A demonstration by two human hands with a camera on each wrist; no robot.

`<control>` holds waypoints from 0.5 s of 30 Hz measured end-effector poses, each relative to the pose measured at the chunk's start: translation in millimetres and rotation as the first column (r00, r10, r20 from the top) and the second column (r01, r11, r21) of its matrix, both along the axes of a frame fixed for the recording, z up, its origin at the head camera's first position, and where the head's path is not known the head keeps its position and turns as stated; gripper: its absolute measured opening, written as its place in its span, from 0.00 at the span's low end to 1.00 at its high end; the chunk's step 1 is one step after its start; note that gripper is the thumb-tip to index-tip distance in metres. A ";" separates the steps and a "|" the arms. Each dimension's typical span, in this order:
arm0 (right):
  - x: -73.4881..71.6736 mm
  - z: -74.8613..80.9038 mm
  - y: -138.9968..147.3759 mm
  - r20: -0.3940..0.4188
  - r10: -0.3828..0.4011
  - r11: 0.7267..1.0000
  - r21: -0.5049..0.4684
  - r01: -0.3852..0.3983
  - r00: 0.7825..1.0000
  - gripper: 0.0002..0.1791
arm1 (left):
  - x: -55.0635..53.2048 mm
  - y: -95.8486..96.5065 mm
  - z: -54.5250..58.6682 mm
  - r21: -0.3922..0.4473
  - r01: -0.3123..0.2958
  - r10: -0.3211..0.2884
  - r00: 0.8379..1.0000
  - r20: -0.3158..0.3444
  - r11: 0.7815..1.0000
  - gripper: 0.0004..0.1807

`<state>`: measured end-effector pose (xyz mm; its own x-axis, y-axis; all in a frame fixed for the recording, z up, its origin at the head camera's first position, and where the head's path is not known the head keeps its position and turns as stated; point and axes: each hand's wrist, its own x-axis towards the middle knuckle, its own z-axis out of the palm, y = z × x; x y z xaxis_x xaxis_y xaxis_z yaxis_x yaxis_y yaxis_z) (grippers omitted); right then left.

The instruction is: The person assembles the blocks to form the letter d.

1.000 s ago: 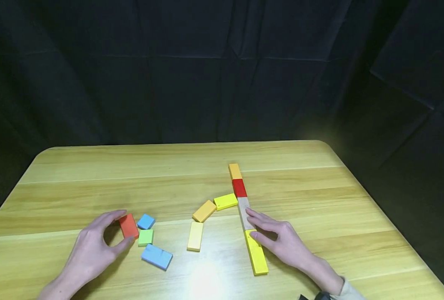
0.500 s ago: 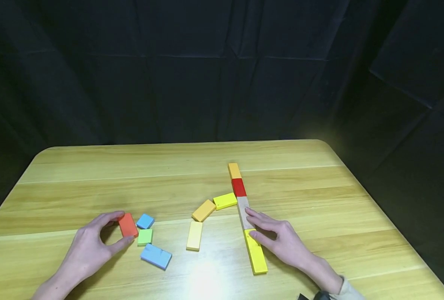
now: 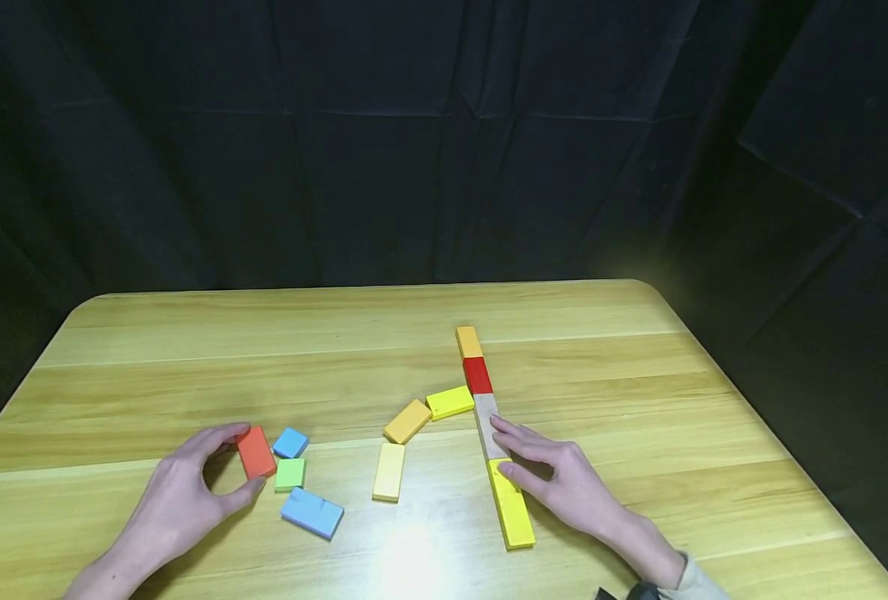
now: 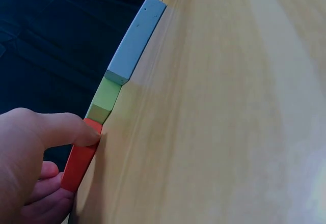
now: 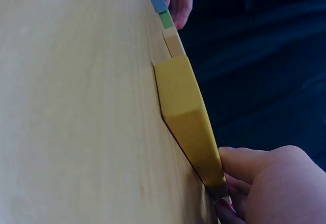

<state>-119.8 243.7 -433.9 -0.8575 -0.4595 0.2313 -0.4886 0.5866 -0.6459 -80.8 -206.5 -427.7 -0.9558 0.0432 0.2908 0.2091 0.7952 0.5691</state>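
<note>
On the left of the table, my left hand (image 3: pixel 182 487) pinches a red block (image 3: pixel 256 452) lying flat, with the thumb at its near end and a finger at its far end. A small blue block (image 3: pixel 291 443), a green block (image 3: pixel 290 475) and a longer blue block (image 3: pixel 312 512) lie just right of it. My right hand (image 3: pixel 564 479) rests along the right side of a straight row, fingers extended. Its thumb (image 5: pixel 242 163) touches the long yellow block (image 3: pixel 513 508) and its fingertips reach the grey block (image 3: pixel 486 423). A dark red block (image 3: pixel 478 376) and an orange block (image 3: pixel 469 342) continue that row.
Between the hands, a short yellow block (image 3: pixel 450 402), an orange-tan block (image 3: pixel 407 422) and a cream block (image 3: pixel 388 472) curve away from the row. The wooden table (image 3: pixel 264 342) has a far edge before a black curtain (image 3: pixel 384 167).
The left thumb slides slightly at the near end of the red block. The right hand and the blocks stay where they were.
</note>
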 end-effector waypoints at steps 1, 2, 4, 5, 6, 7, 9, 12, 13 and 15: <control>0.1 0.0 0.1 -0.001 0.001 1.000 -0.003 -0.001 1.000 0.23 | 0.0 -0.1 -0.2 0.001 0.000 0.000 1.000 -0.002 1.000 0.35; 0.1 -0.1 0.2 -0.001 0.002 1.000 -0.005 -0.002 1.000 0.23 | -0.1 -0.1 -0.3 0.006 -0.001 0.001 1.000 -0.003 1.000 0.35; 0.1 -0.4 0.3 -0.003 0.005 1.000 -0.010 -0.005 1.000 0.23 | -0.2 -0.4 -0.3 0.014 -0.003 0.003 1.000 -0.002 1.000 0.35; 0.0 -0.6 0.3 -0.005 0.006 1.000 -0.011 -0.006 1.000 0.23 | -0.2 -0.6 -0.2 0.020 -0.004 0.004 1.000 -0.004 1.000 0.35; 0.0 -0.8 0.4 -0.006 0.006 1.000 -0.012 -0.007 1.000 0.23 | 0.0 -0.8 -0.1 0.029 -0.004 0.004 1.000 -0.005 1.000 0.35; -0.1 -1.0 0.4 -0.006 0.008 1.000 -0.015 -0.008 1.000 0.23 | 0.4 -0.9 0.1 0.035 -0.008 0.008 1.000 -0.012 0.999 0.35; -0.2 -1.3 0.5 -0.007 0.010 1.000 -0.016 -0.010 1.000 0.23 | 1.1 -1.2 0.8 0.049 -0.017 0.018 1.000 -0.022 0.999 0.35; -0.4 -1.4 0.6 -0.009 0.011 1.000 -0.018 -0.011 1.000 0.23 | 2.4 -1.0 1.8 0.075 -0.040 0.043 0.998 -0.040 0.996 0.35; -0.4 -1.4 0.7 -0.009 0.011 1.000 -0.019 -0.012 1.000 0.23 | 2.8 -0.5 2.3 0.079 -0.050 0.054 0.998 -0.045 0.996 0.35; -0.5 -1.4 1.0 -0.012 0.011 1.000 -0.016 -0.011 1.000 0.23 | 3.1 0.8 2.5 0.090 -0.058 0.064 0.996 -0.060 0.994 0.35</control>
